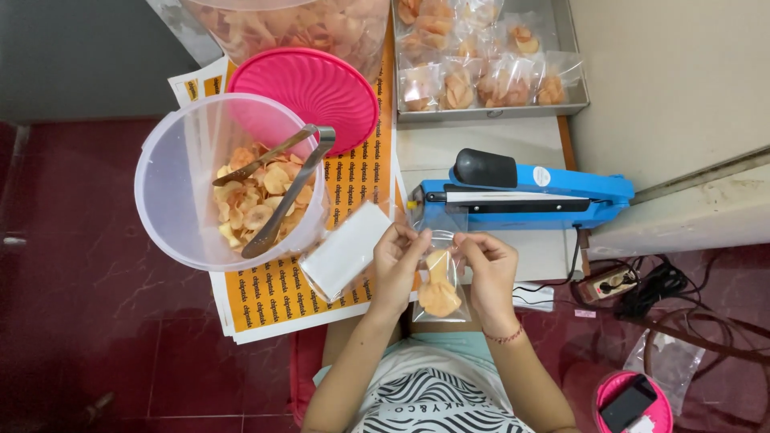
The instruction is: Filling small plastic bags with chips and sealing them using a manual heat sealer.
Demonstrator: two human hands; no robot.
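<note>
A small clear plastic bag (439,282), thin and glossy, hangs between both hands at about 6 o'clock in the view, just below the blue sealing machine (521,196). A few pale orange, curled crackers (439,295) sit in its lower half.

The left hand (397,261) pinches the bag's upper left edge, its fingers (411,238) closed on the film. The right hand (489,269) pinches the upper right edge the same way, its fingers (465,243) curled in and clamped on the plastic. The bag's mouth lies between the two sets of fingertips, and the crackers hang below them, between the palms.

At 9 o'clock from the hands stands a round, translucent plastic tub (180,188), smooth-walled and partly filled with the same ridged crackers. Metal tongs (281,192) lean inside it, their handle resting on the rim. A pink ribbed lid (309,92) lies at 11 o'clock, touching the tub. A flat stack of white bags (346,248) lies just left of the left hand on orange printed paper (273,293) covering the surface. At 12 o'clock, a grey metal tray (565,100) holds filled, sealed packets (473,76).
</note>
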